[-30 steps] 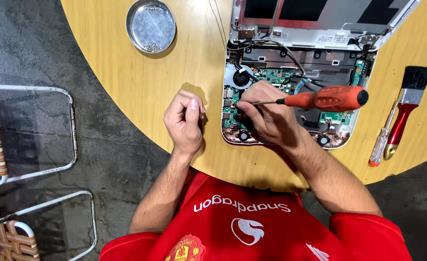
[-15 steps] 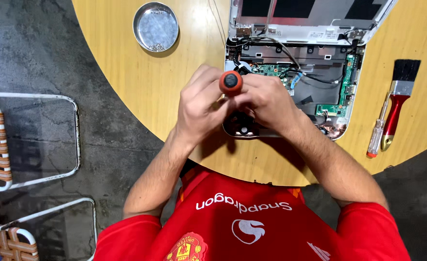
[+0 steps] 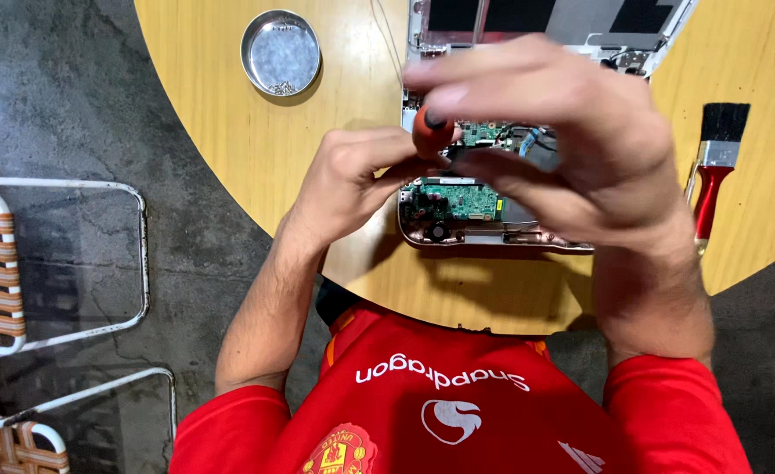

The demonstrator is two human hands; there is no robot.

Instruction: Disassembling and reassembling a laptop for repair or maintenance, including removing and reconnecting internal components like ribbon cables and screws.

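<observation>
Both hands are raised above an opened laptop base (image 3: 484, 235) whose green circuit board (image 3: 457, 198) shows. The orange handle of a screwdriver (image 3: 431, 130) stands end-on between them. My left hand (image 3: 352, 180) pinches the handle from the left with its fingertips. My right hand (image 3: 572, 140) curls over it from the right, large and blurred, hiding most of the laptop's inside. The screwdriver's shaft and tip are hidden behind the hands.
The laptop lies on a round wooden table (image 3: 229, 132). A round metal dish (image 3: 280, 51) with small screws sits at the back left. A red-handled paintbrush (image 3: 714, 171) lies to the right. Metal-framed woven chairs (image 3: 18, 263) stand on the floor at left.
The screwdriver went from lying across the laptop in my right hand to standing end-on. Both hands have risen closer to the camera and hold its handle together.
</observation>
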